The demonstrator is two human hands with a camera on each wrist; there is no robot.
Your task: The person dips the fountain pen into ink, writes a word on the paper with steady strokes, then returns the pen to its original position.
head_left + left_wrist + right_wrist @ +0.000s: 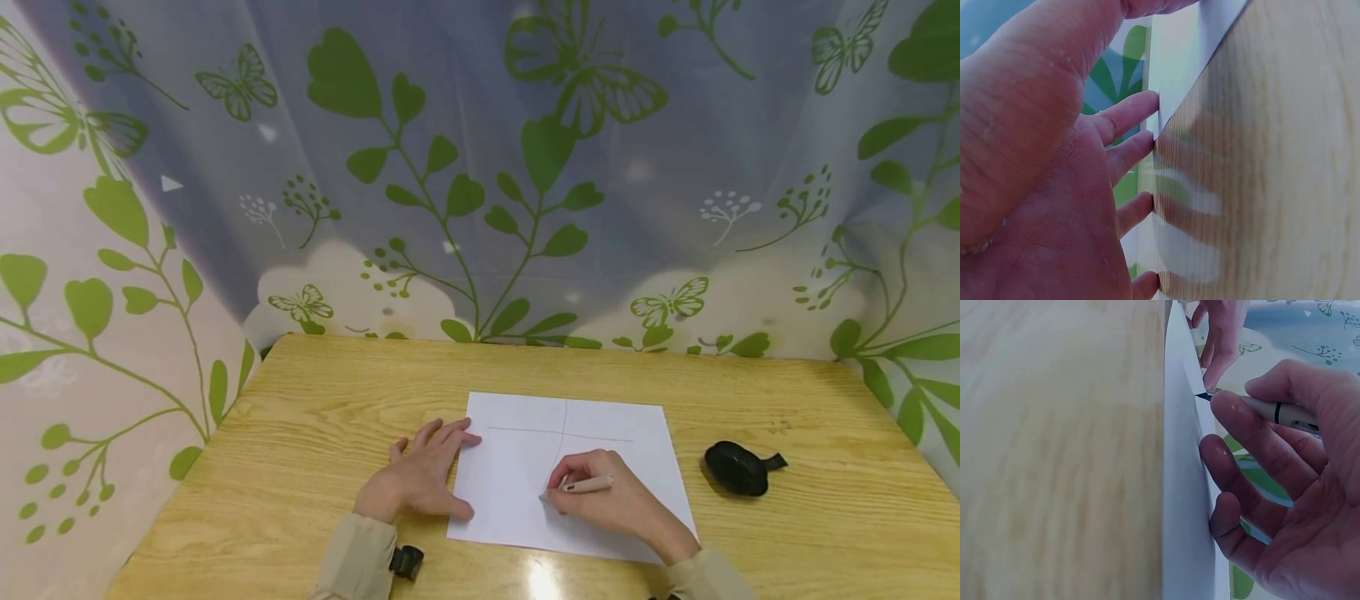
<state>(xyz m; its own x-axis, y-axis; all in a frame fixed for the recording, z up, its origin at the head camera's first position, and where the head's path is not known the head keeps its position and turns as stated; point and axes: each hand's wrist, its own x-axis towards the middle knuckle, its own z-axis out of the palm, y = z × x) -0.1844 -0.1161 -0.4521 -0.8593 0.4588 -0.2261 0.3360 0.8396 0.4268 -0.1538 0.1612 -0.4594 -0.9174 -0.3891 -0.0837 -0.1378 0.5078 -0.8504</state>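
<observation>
Two beige sleeves (356, 558) lie nearest, a black strap (407, 562) beside the left one. The right hand (611, 500) pinches a pen (590, 483) between thumb and fingers, its tip down at the white paper (498, 492), which lies on the table (300, 467) between both hands. A rolling pen could send the stroke astray, and a dragging palm might smudge fresh marks. The left hand (420, 475) is loosely spread, gripping nothing, fingertips at the paper's left edge — if that contact is light, the sheet could swivel under a firm stroke. Farther up, thin lines (525, 430) cross; the upright one bends, and any slip would worsen it. A black object (735, 468) sits right of the sheet — a swinging forearm could knock it. A leafy curtain (465, 150) hangs behind.
</observation>
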